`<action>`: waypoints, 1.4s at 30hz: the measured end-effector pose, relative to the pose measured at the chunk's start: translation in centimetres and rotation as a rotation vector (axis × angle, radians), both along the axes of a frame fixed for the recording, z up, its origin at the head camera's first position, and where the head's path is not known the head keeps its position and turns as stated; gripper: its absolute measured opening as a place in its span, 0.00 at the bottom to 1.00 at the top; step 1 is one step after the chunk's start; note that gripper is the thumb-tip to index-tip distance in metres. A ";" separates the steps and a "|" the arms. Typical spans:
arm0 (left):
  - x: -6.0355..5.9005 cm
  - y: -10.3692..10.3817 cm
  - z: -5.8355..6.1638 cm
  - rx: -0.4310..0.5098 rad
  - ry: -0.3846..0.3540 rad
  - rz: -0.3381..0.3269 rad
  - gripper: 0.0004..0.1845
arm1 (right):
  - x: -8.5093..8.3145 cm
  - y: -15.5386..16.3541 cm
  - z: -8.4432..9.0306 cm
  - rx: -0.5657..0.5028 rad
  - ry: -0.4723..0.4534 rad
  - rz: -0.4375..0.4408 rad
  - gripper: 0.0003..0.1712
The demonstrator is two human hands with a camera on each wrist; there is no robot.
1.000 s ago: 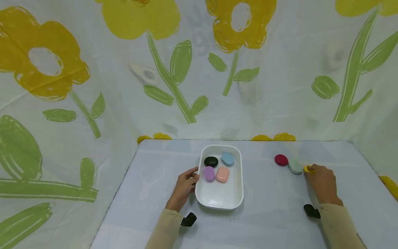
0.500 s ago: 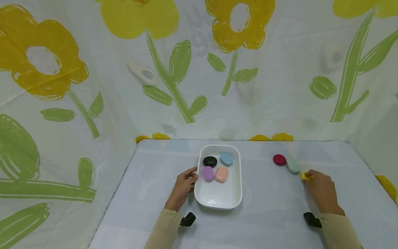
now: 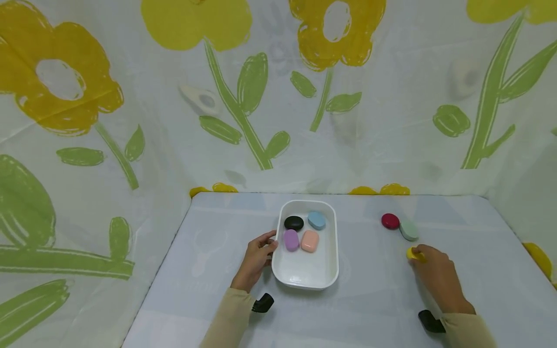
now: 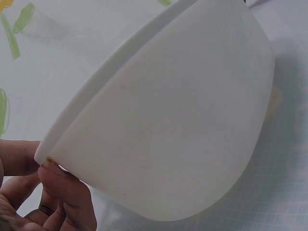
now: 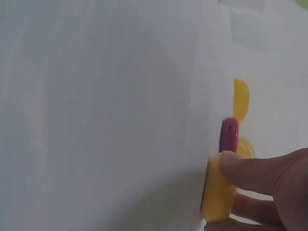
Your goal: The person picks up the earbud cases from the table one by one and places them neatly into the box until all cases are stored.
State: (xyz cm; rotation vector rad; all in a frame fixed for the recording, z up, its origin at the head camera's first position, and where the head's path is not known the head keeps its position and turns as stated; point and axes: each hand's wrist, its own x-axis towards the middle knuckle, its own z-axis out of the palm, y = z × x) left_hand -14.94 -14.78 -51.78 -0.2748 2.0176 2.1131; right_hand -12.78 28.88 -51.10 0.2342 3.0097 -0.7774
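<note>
A white tray (image 3: 332,251) sits mid-table with black (image 3: 294,223), blue (image 3: 316,220), purple (image 3: 291,239) and pink (image 3: 310,240) oval cases inside. My left hand (image 3: 257,255) grips the tray's left rim; the left wrist view shows its fingers (image 4: 62,185) against the tray's outer wall (image 4: 173,125). My right hand (image 3: 437,275) pinches a yellow case (image 3: 413,254), seen up close as the yellow case (image 5: 216,192) between fingers. A red case (image 3: 390,221) and a pale green case (image 3: 409,230) lie on the table just beyond that hand.
A flowered cloth backdrop (image 3: 278,96) rises behind and beside the pale table (image 3: 209,270). Bare table surface lies between the tray and my right hand. Black wrist mounts (image 3: 263,303) show at both sleeves.
My right hand has drawn the yellow case away from the green case, toward me and to the left. The left hand stays on the tray rim.
</note>
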 end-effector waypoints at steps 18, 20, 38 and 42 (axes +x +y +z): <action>0.2 0.1 0.2 0.007 0.004 0.005 0.24 | 0.0 -10.8 3.9 -0.325 0.223 0.305 0.26; 0.2 0.1 0.2 0.009 0.005 0.006 0.24 | 0.1 -12.0 4.7 -0.361 0.210 0.328 0.27; 0.2 0.1 0.1 0.018 -0.006 -0.002 0.25 | -1.7 -20.1 5.6 -0.459 0.127 0.590 0.21; 0.2 0.0 0.1 0.015 -0.005 0.002 0.25 | -2.3 -20.8 5.6 -0.442 0.122 0.640 0.18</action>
